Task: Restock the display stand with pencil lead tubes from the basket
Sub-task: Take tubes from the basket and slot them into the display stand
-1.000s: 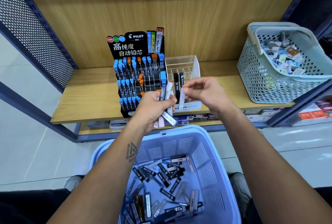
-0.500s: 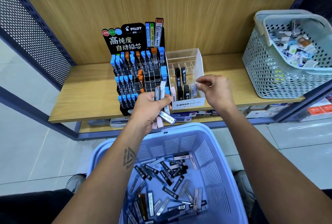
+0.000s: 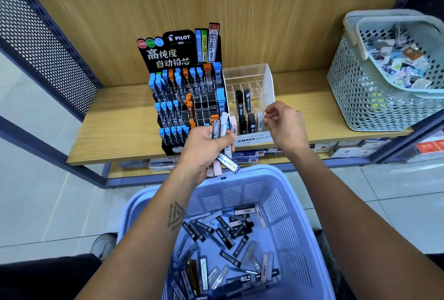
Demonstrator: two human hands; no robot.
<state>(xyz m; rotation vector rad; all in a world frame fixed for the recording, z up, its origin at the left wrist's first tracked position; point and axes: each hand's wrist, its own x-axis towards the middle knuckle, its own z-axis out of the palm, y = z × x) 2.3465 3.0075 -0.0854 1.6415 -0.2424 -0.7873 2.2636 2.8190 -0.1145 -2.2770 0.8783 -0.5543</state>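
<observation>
Several tubes [image 3: 222, 131] fanned in left hand [image 3: 204, 147], fingers curled round them, in front of Pilot stand [image 3: 185, 97]. Right hand [image 3: 284, 125] beside clear Mono stand [image 3: 266, 88], fingers loosely curled, holding nothing. More tubes in blue basket [image 3: 286, 206] below.

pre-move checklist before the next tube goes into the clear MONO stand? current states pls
1. Left hand holds a bunch of tubes: ok.
2. Right hand free to pick, nothing visible in its fingers: ok.
3. MONO stand has empty slots in the back rows: ok.
4. Path from the bunch to the stand unobstructed: ok.
5. Blue basket has tubes left: ok.
6. Tube grade matches the slot: cannot tell, labels too small.
</observation>
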